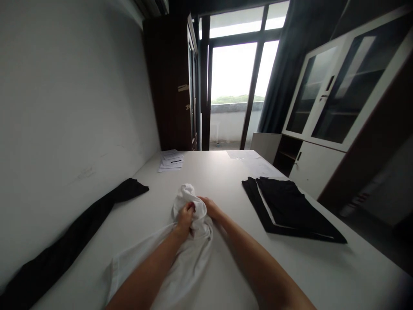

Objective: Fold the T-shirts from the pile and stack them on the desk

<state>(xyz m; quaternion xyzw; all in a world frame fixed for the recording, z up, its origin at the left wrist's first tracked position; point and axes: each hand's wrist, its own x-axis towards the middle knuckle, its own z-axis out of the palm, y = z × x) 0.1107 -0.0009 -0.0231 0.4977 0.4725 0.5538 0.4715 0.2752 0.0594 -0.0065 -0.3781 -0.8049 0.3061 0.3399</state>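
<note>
A white garment (pixel 180 262) lies crumpled on the white table (pixel 322 275) in front of me, its far end bunched into a lump. My left hand (pixel 185 216) is closed in a fist on that bunched end. Just to its right, my right hand (pixel 210 207) also grips the bunched white cloth, fingers curled into it. Both forearms reach in from the bottom edge over the spread part of the garment.
A long black cloth (pixel 64 249) lies along the wall at the left. Folded black garments (pixel 287 209) sit stacked at the right. Papers (pixel 171 160) lie at the far end. Cabinets stand at the right, a glass door behind.
</note>
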